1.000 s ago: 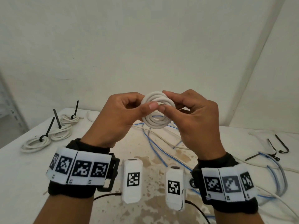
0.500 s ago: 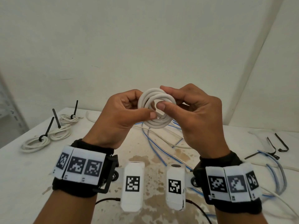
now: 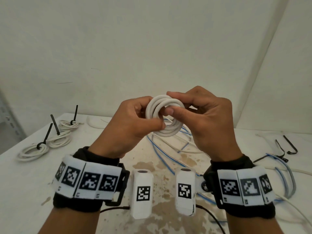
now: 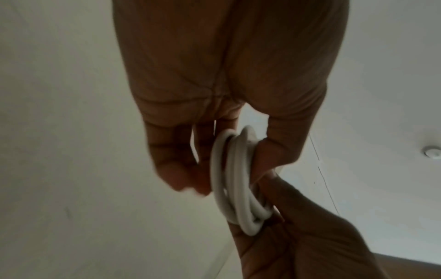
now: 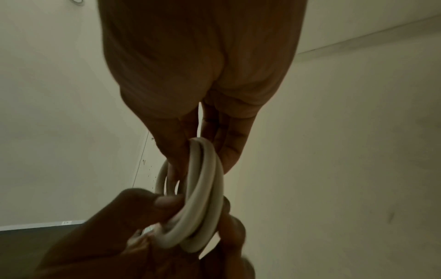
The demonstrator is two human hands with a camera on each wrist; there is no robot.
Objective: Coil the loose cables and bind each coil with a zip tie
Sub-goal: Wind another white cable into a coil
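Note:
A small white cable coil (image 3: 164,118) of several loops is held up above the table between both hands. My left hand (image 3: 135,122) pinches its lower left side with thumb and fingers. My right hand (image 3: 200,115) pinches the upper right, thumb across the front. In the left wrist view the white cable coil (image 4: 235,181) stands edge-on between my left fingers and the other hand. The right wrist view shows the white cable coil (image 5: 203,192) edge-on too. No zip tie shows on this coil.
Three bound white coils (image 3: 33,150) with black zip ties stand at the table's left. Loose white and blue cables (image 3: 168,149) sprawl at centre and right. Black zip ties (image 3: 287,147) lie at the far right. The table top (image 3: 25,183) is stained in the middle.
Both hands have lifted the coil a little and turned it, so its loops fan out more towards the upper left. The left thumb has shifted lower on the coil.

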